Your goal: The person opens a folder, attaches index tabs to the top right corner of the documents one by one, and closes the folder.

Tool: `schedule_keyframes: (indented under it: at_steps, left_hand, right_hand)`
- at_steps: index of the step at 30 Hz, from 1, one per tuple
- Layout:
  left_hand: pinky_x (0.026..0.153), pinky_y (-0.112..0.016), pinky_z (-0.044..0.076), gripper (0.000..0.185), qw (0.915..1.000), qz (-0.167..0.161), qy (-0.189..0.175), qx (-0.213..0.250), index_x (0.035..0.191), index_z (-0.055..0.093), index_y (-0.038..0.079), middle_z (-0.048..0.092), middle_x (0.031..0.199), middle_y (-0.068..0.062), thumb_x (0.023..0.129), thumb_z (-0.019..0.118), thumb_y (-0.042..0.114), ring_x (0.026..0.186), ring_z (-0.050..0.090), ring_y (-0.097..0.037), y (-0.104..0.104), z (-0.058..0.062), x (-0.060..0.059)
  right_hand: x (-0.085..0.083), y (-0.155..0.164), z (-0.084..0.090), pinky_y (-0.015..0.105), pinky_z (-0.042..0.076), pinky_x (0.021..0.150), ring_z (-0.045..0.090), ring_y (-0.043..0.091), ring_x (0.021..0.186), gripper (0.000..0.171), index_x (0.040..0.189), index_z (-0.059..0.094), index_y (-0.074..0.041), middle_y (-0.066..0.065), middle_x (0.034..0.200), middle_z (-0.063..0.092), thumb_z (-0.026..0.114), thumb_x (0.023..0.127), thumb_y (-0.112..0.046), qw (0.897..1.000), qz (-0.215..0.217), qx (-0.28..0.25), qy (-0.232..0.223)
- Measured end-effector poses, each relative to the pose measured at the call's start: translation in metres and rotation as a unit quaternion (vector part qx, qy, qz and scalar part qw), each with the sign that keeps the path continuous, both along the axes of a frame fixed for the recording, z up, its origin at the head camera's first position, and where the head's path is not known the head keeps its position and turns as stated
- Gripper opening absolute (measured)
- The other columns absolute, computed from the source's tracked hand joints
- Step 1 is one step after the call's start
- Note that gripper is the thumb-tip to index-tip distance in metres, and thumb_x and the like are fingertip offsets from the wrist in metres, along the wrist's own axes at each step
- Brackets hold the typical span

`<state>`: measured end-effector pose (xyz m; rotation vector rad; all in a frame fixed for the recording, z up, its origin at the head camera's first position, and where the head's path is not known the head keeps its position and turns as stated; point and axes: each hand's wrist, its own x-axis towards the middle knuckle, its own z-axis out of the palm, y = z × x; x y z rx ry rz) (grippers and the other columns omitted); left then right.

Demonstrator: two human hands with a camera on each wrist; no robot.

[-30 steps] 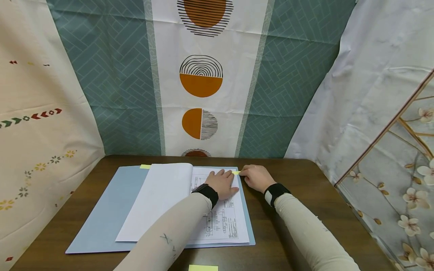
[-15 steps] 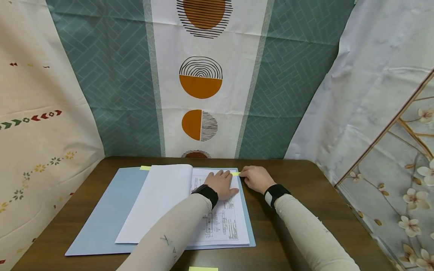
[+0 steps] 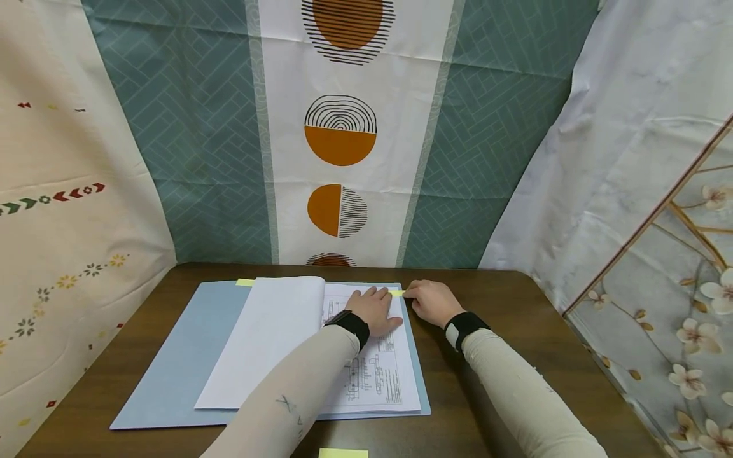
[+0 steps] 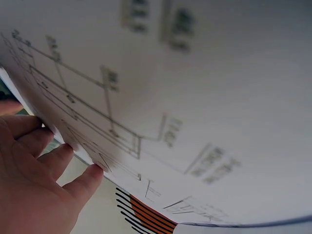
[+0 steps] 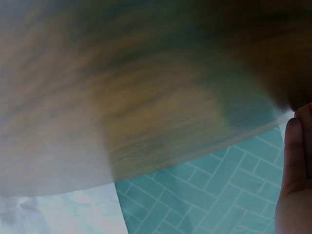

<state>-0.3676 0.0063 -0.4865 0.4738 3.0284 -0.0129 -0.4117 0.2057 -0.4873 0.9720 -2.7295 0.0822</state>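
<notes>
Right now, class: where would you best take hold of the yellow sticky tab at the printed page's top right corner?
Probably pinch the sticky tab by its free end jutting past the printed page, coming from the right, where the right hand already is; the left hand presses the page flat.

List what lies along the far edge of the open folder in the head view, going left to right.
Small yellow sticky tab → turned-over blank white page → left hand flat on the printed diagram sheet → second yellow tab → right hand.
</notes>
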Motion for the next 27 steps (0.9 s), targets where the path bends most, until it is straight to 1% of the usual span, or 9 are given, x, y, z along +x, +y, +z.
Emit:
schedule_keyframes:
  at_steps: [4, 8, 10, 12, 15, 18, 21, 27]
  left_hand:
    - [0.128, -0.058, 0.031, 0.082, 0.9999, 0.002, 0.011, 0.004, 0.168, 0.048, 0.016, 0.044, 0.174, -0.002, 0.105, 0.059, 0.067, 0.162, 0.038, -0.028, 0.001, 0.009, 0.010]
    - [0.128, -0.057, 0.032, 0.079, 0.9993, 0.004, 0.038, 0.003, 0.165, 0.051, 0.014, 0.047, 0.172, -0.004, 0.107, 0.058, 0.066, 0.160, 0.040, -0.029, 0.000, 0.016, 0.019]
    - [0.128, -0.057, 0.032, 0.079, 0.9988, 0.005, 0.049, -0.001, 0.165, 0.051, 0.012, 0.047, 0.172, -0.005, 0.108, 0.056, 0.066, 0.160, 0.040, -0.030, -0.002, 0.017, 0.021]
    - [0.128, -0.057, 0.033, 0.080, 0.9982, 0.005, 0.060, -0.002, 0.164, 0.053, 0.011, 0.048, 0.171, -0.006, 0.107, 0.057, 0.067, 0.160, 0.041, -0.030, -0.005, 0.017, 0.024]
    - [0.127, -0.056, 0.034, 0.082, 0.9976, -0.001, 0.068, -0.006, 0.163, 0.053, 0.009, 0.049, 0.170, -0.008, 0.107, 0.058, 0.068, 0.159, 0.042, -0.030, -0.011, 0.018, 0.033]
    - [0.125, -0.055, 0.038, 0.082, 0.9966, -0.014, 0.081, -0.003, 0.160, 0.056, 0.008, 0.053, 0.167, -0.010, 0.105, 0.061, 0.068, 0.156, 0.047, -0.031, -0.018, 0.022, 0.048]
    - [0.123, -0.055, 0.041, 0.081, 0.9956, -0.031, 0.088, 0.006, 0.158, 0.058, 0.006, 0.056, 0.163, -0.011, 0.105, 0.064, 0.067, 0.153, 0.050, -0.031, -0.025, 0.027, 0.067]
    - [0.121, -0.053, 0.044, 0.078, 0.9948, -0.056, 0.082, 0.022, 0.156, 0.060, 0.005, 0.060, 0.159, -0.013, 0.104, 0.068, 0.062, 0.150, 0.054, -0.032, -0.032, 0.038, 0.102]
  right_hand:
    - [0.005, -0.004, 0.003, 0.044, 0.061, 0.099, 0.075, 0.028, 0.109, 0.028, 0.126, 0.083, -0.008, 0.008, 0.118, 0.078, 0.076, 0.099, -0.003, 1.000, 0.001, 0.002, 0.003]
    - [0.011, -0.004, 0.005, 0.045, 0.058, 0.105, 0.073, 0.029, 0.120, 0.030, 0.131, 0.080, -0.007, 0.010, 0.128, 0.077, 0.075, 0.101, -0.004, 1.000, -0.004, 0.012, 0.006]
    - [0.014, -0.003, 0.007, 0.046, 0.057, 0.108, 0.072, 0.029, 0.125, 0.032, 0.135, 0.078, -0.007, 0.010, 0.134, 0.076, 0.074, 0.102, -0.006, 1.000, -0.007, 0.017, 0.009]
    - [0.018, -0.003, 0.009, 0.045, 0.056, 0.109, 0.070, 0.029, 0.129, 0.035, 0.138, 0.076, -0.007, 0.010, 0.138, 0.074, 0.074, 0.103, -0.008, 1.000, -0.009, 0.020, 0.014]
    - [0.026, 0.000, 0.011, 0.046, 0.057, 0.108, 0.071, 0.029, 0.129, 0.037, 0.139, 0.075, -0.007, 0.011, 0.140, 0.074, 0.077, 0.102, -0.010, 0.999, 0.005, 0.016, 0.028]
    - [0.037, 0.002, 0.014, 0.045, 0.058, 0.104, 0.072, 0.029, 0.126, 0.038, 0.138, 0.076, -0.006, 0.011, 0.138, 0.075, 0.080, 0.101, -0.010, 0.999, 0.021, 0.015, 0.041]
    - [0.049, 0.005, 0.015, 0.044, 0.059, 0.104, 0.073, 0.028, 0.125, 0.039, 0.138, 0.076, -0.006, 0.010, 0.136, 0.076, 0.082, 0.100, -0.012, 0.998, 0.031, 0.016, 0.046]
    - [0.078, 0.009, 0.016, 0.044, 0.059, 0.104, 0.073, 0.027, 0.126, 0.040, 0.137, 0.076, -0.004, 0.011, 0.136, 0.076, 0.084, 0.099, -0.015, 0.998, 0.048, 0.010, 0.042]
